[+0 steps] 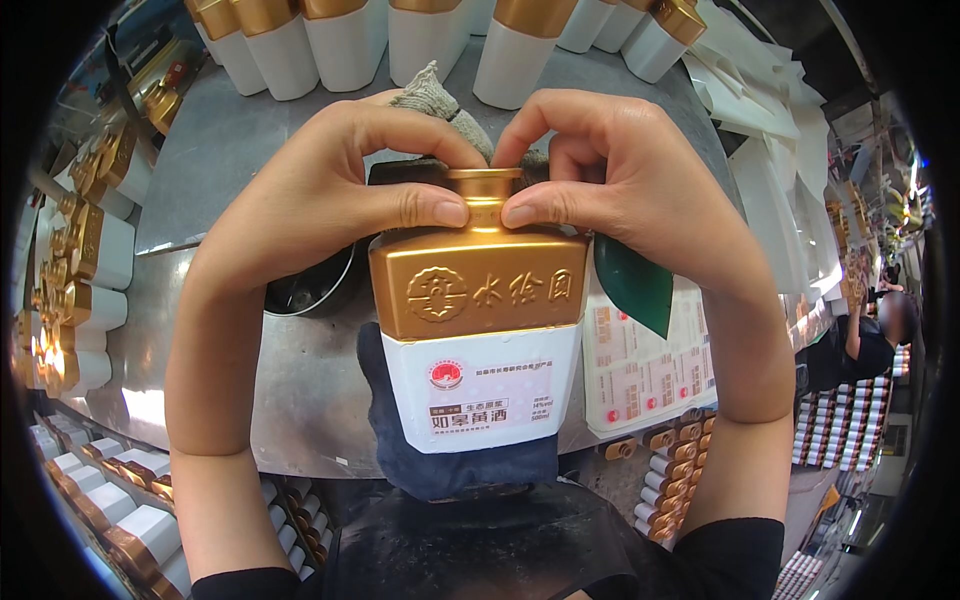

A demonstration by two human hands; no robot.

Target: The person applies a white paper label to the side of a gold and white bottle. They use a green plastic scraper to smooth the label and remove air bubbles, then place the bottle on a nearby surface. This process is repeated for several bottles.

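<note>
Upright in front of me is a flat-sided bottle, gold on its neck and shoulders and white below, with raised characters and a printed label on its face. My left hand is closed on the neck from the left, thumb at the front and fingers behind. From the right, my right hand pinches the same neck, its thumb tip close to the left one. Dark blue cloth lies under and behind the bottle's lower part. What the bottle leans against is mostly hidden.
Gold-and-white bottles line the far side of the metal table; more stand at left and lower right. Beside the bottle are a dark bowl, a green pointed piece and a label sheet. Another person is far right.
</note>
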